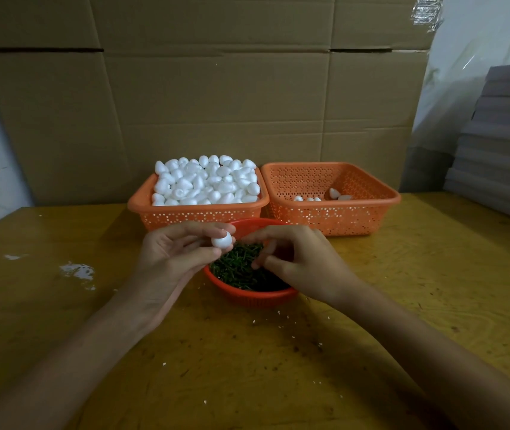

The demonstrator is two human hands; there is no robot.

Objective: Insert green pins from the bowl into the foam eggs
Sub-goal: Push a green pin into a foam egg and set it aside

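My left hand (176,256) pinches a white foam egg (222,239) between thumb and fingertips, just above the left rim of the red bowl (256,295). A pile of green pins (238,268) fills the bowl. My right hand (297,262) hovers over the bowl with its fingers curled down toward the pins; whether it pinches a pin is hidden. Behind, an orange basket (197,212) is heaped with foam eggs (207,181). A second orange basket (334,209) to its right holds several eggs at the bottom.
The yellow wooden table (402,290) carries white foam crumbs around the bowl and a pale smear at the left. Cardboard boxes (216,88) form a wall right behind the baskets. Grey stacked sheets (501,144) stand at the right edge.
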